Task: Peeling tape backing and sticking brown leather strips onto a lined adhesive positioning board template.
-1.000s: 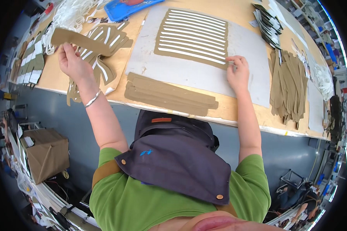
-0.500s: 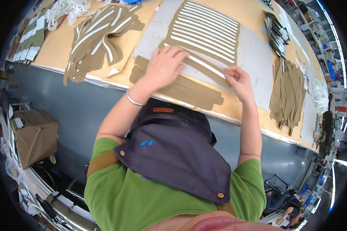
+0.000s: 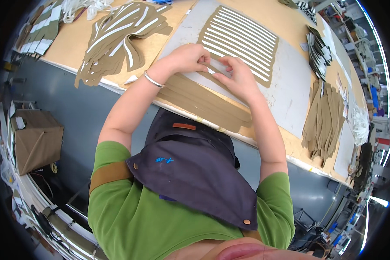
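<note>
Both hands work close together in the middle of the worktable. My left hand (image 3: 188,60) has fingers curled on an olive fabric strip with a white stripe (image 3: 211,71). My right hand (image 3: 238,79) pinches the same strip a little to the right; fingers partly hide it. Beyond them, several olive strips with white lines (image 3: 239,37) lie in neat rows on a grey board (image 3: 292,97). Plain olive strips (image 3: 199,104) lie flat along the table's front edge, below my hands. A loose pile of white-lined olive strips (image 3: 125,37) sits at left.
The pale wooden table (image 3: 288,143) carries a hanging-edged pile of olive strips (image 3: 323,121) at right, a dark bundle (image 3: 318,52), white cord bundles (image 3: 80,8) and stacked olive pieces (image 3: 41,32) at far left. A brown covered box (image 3: 37,143) stands on the floor at left.
My left hand has brought a strip from the left pile to the middle. Over the last half second, my right hand has slid left along it, closer to my left hand.
</note>
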Demonstrator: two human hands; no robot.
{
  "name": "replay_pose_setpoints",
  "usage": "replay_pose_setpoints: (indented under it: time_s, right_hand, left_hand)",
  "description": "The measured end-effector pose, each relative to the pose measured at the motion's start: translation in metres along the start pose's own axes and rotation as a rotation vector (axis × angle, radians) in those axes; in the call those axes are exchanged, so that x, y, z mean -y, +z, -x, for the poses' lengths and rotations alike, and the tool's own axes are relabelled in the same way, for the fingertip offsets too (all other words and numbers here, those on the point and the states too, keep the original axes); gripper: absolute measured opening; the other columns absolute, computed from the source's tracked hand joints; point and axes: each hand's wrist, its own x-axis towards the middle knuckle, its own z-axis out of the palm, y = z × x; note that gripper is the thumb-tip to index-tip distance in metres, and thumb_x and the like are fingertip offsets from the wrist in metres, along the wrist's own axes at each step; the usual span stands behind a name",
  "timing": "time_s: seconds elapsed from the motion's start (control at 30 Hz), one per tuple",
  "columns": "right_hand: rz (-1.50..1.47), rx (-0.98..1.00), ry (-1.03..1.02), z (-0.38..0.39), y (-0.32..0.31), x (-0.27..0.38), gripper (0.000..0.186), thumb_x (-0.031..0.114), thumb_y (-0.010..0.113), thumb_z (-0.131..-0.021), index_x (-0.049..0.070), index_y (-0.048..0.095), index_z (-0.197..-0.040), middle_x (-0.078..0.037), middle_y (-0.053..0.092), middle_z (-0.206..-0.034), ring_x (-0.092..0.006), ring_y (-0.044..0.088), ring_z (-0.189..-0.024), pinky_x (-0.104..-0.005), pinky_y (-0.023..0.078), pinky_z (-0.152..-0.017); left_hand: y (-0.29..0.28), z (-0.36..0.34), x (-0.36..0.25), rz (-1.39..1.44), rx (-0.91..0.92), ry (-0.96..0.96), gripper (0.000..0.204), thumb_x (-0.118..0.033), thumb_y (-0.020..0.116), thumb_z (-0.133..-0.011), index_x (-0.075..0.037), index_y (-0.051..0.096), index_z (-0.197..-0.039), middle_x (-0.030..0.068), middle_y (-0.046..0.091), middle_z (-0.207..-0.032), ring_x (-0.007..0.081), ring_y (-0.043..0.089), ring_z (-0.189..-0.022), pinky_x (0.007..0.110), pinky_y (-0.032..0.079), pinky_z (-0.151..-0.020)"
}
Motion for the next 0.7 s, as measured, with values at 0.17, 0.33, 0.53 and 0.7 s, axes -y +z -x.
replay_pose_setpoints:
  time_s: [0.17,0.33,0.53,0.7]
  right_hand:
    - [0.086,0.181,0.08,-0.015,0.007,0.006,0.025,0.026,0.078,-0.078,0.006,0.071,-0.09,-0.009,0.068,-0.083,-0.0263,0.066,-0.079,-0.0381,0.052,-0.071]
    - [-0.044,0.078,-0.002,-0.005,0.012,-0.001,0.018,0.02,0.076,-0.081,0.005,0.072,-0.089,-0.011,0.067,-0.084,-0.0276,0.066,-0.076,-0.0375,0.052,-0.069]
    - [0.035,-0.039,-0.223,0.008,0.016,-0.014,0.015,0.013,0.073,-0.083,0.007,0.074,-0.097,-0.008,0.065,-0.086,-0.0273,0.063,-0.082,-0.0375,0.053,-0.071]
    - [0.195,-0.104,-0.303,0.015,0.018,-0.01,0.013,0.011,0.07,-0.084,0.01,0.074,-0.096,-0.005,0.063,-0.086,-0.0254,0.062,-0.086,-0.0365,0.053,-0.071]
  left_hand:
    - [0.011,-0.003,0.02,0.088,-0.145,0.187,0.016,-0.012,0.077,-0.077,-0.006,0.071,-0.09,0.0058,0.06,-0.085,0.0206,0.058,-0.08,0.034,0.049,-0.072]
    - [0.011,-0.001,0.022,0.112,-0.11,0.139,0.009,-0.01,0.075,-0.079,-0.009,0.074,-0.088,0.0048,0.062,-0.085,0.0222,0.059,-0.083,0.035,0.049,-0.073]
    - [0.022,0.01,0.029,-0.067,-0.305,0.298,0.01,-0.01,0.073,-0.08,-0.013,0.076,-0.089,0.0019,0.064,-0.085,0.0233,0.059,-0.088,0.035,0.05,-0.078]
    - [0.025,0.017,0.028,-0.266,-0.364,0.365,0.018,-0.009,0.069,-0.077,-0.018,0.077,-0.091,-0.0029,0.063,-0.089,0.0198,0.058,-0.092,0.033,0.049,-0.081]
